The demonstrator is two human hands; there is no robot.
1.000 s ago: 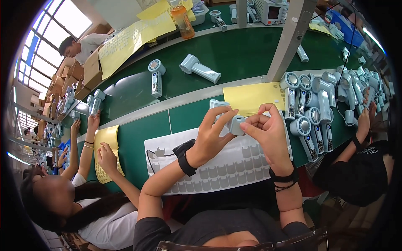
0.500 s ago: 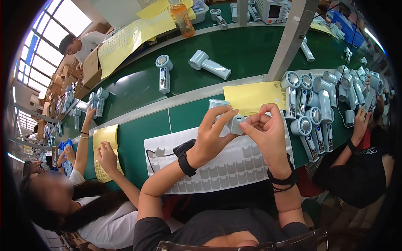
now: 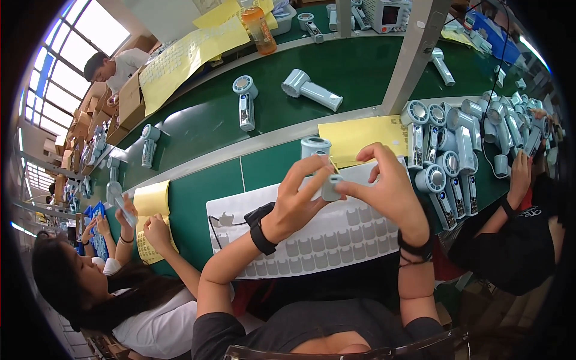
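My left hand (image 3: 300, 201) is closed round the handle of a light blue handheld fan (image 3: 316, 145). The fan's round head points away from me, and the squared end of its handle faces me, with a small dark slot in it. My right hand (image 3: 393, 195) presses its thumb to that end, while its index finger stands raised and apart. Whether a sticker lies under the thumb is too small to tell. Below both hands lies a white sheet of grey stickers (image 3: 327, 243), some of its places bare.
Light blue fans (image 3: 432, 179) crowd the right side, beside a co-worker's hand (image 3: 521, 180). A yellow sheet (image 3: 360, 138) lies behind my hands. Two fans (image 3: 245, 103) rest on the green belt ahead, past a metal rail. A grey post (image 3: 414, 57) rises there. Another person (image 3: 78, 276) sits left.
My right hand has shifted right and its fingers have spread off the handle end, leaving the thumb there. The fans on the belt slid right. The person at left now has a fan in hand.
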